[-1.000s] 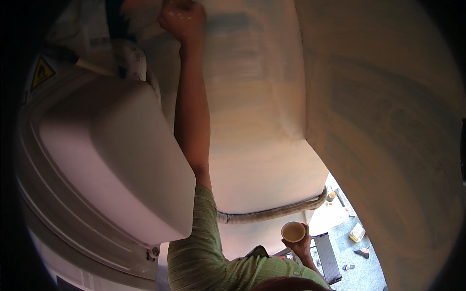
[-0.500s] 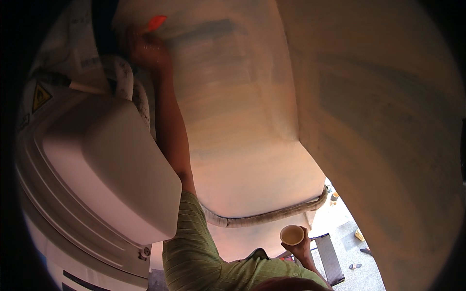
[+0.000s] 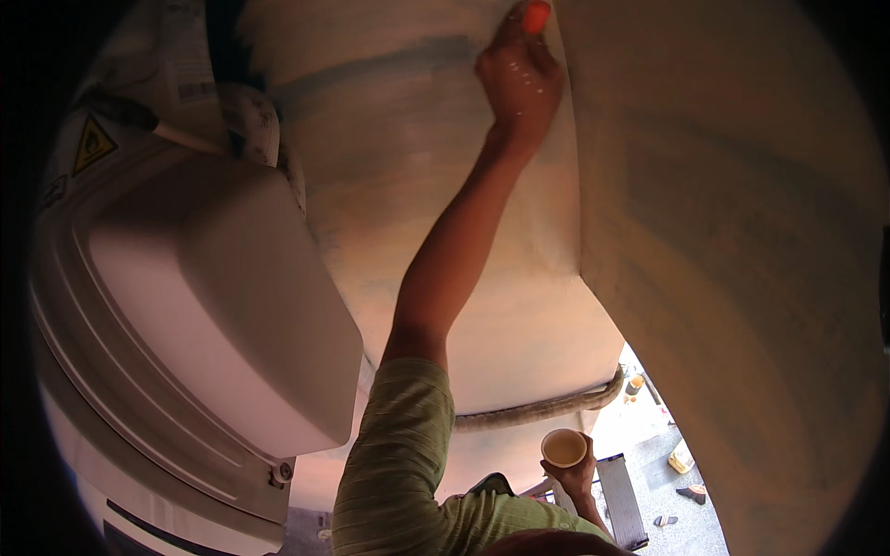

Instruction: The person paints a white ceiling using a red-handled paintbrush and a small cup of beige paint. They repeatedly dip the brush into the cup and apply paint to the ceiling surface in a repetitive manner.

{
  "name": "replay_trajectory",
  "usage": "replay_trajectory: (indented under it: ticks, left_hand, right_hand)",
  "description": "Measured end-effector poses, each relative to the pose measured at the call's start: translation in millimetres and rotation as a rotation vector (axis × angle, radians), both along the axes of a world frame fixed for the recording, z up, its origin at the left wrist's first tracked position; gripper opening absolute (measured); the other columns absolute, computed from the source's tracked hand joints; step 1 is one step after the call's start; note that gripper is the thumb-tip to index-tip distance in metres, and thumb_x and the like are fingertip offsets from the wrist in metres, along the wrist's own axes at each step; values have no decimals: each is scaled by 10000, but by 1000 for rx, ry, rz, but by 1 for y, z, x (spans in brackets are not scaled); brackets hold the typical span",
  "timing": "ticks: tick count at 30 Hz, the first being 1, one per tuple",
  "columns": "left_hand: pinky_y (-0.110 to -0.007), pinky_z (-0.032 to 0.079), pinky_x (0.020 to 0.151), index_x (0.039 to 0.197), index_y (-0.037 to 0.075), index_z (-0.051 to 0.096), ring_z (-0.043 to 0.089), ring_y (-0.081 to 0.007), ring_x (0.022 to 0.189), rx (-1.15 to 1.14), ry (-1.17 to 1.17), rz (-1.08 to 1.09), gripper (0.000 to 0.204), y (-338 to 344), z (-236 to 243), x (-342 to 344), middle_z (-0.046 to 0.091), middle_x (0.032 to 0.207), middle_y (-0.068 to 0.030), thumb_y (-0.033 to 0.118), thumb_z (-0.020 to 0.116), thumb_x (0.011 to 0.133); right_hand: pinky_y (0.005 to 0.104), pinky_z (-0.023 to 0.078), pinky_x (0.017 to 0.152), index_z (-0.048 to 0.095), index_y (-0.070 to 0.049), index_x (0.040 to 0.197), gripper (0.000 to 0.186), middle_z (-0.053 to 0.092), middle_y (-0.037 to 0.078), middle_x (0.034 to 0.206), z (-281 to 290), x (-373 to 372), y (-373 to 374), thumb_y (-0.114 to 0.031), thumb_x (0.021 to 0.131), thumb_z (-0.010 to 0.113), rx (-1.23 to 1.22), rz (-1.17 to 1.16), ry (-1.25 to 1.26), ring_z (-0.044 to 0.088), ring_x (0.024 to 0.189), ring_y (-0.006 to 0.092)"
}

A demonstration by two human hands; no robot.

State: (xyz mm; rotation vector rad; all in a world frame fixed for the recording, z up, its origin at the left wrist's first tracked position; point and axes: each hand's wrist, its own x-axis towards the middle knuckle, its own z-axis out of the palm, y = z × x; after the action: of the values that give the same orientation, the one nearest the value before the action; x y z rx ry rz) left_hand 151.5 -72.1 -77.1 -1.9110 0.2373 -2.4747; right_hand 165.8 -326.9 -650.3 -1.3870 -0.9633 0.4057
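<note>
My left arm is raised along the wall, and my left hand (image 3: 522,93) is closed round a paintbrush (image 3: 536,17). Only its orange-red handle shows; the bristles are hidden. White flecks dot the back of that hand. It is up near the corner where the streaky cream and grey wall (image 3: 417,185) meets a second wall surface (image 3: 723,232). Lower down, close to my body, my right hand (image 3: 577,474) grips a pale cup (image 3: 564,448) from its side. The cup is upright with a cream-coloured inside, probably paint.
At left a bulky white air-conditioner-like unit (image 3: 222,296) with a yellow warning label (image 3: 94,145) stands close to my arm. Wrapped pipes (image 3: 255,125) rise behind it. Another wrapped pipe (image 3: 538,408) crosses the wall below. Far down are a dark plank (image 3: 621,500) and scattered items on the floor.
My left hand has swept right across the wall with the paintbrush, from beside the pipes to the corner. My right hand still holds the cup in nearly the same place.
</note>
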Motion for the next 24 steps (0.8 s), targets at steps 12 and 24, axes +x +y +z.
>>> replay_trajectory:
  ticks: [12, 24]
  left_hand:
    - [-437, 582, 817, 1062, -19, 689, 714, -373, 920, 264, -527, 956, 286, 96, 84, -204, 725, 980, -186, -20, 580, 797]
    - [-388, 533, 1022, 1310, -55, 646, 656, -336, 1231, 236, -236, 475, 384, 71, 49, -24, 659, 1342, -238, -7, 519, 950]
  right_hand:
    - [402, 591, 885, 514, -44, 1260, 847, 702, 146, 1112, 3, -2, -2, -218, 578, 986, -51, 40, 30, 713, 1013, 275]
    - [411, 591, 877, 511, -41, 1270, 870, 699, 146, 1125, -8, -1, -4, -235, 572, 993, -62, 40, 3, 712, 1021, 281]
